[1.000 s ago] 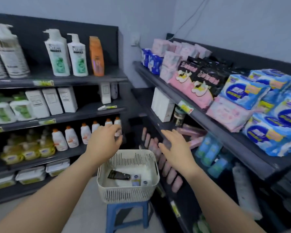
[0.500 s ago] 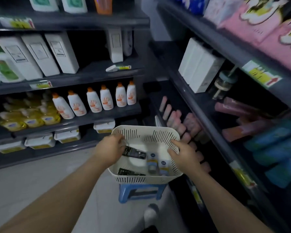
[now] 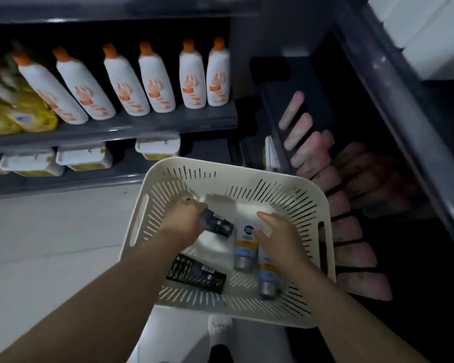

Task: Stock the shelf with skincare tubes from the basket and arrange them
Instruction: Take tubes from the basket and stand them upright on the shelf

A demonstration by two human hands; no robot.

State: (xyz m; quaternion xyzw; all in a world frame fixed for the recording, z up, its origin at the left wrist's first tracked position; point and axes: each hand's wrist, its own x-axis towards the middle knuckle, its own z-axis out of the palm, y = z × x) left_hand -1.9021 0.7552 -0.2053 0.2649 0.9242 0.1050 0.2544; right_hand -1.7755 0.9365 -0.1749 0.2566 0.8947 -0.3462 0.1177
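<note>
Your cream slotted basket (image 3: pixel 323 205) holds four tubes. One black tube (image 3: pixel 216 226) is held at a slant in your left grip (image 3: pixel 186 218), a second black tube (image 3: pixel 197 273) lies flat near the front wall, and two white tubes (image 3: pixel 244 247) with orange bands lie side by side, silver caps toward you. On the dark shelf (image 3: pixel 409 271) to your right, pink tubes (image 3: pixel 351 231) lie in a row.

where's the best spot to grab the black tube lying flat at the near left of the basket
Grip the flat black tube by its right half, coming straight down from above with thumb and fingers across its narrow width. It lies flat on the floor of the basket with that end clear, while the left forearm hangs over its left end.
</note>
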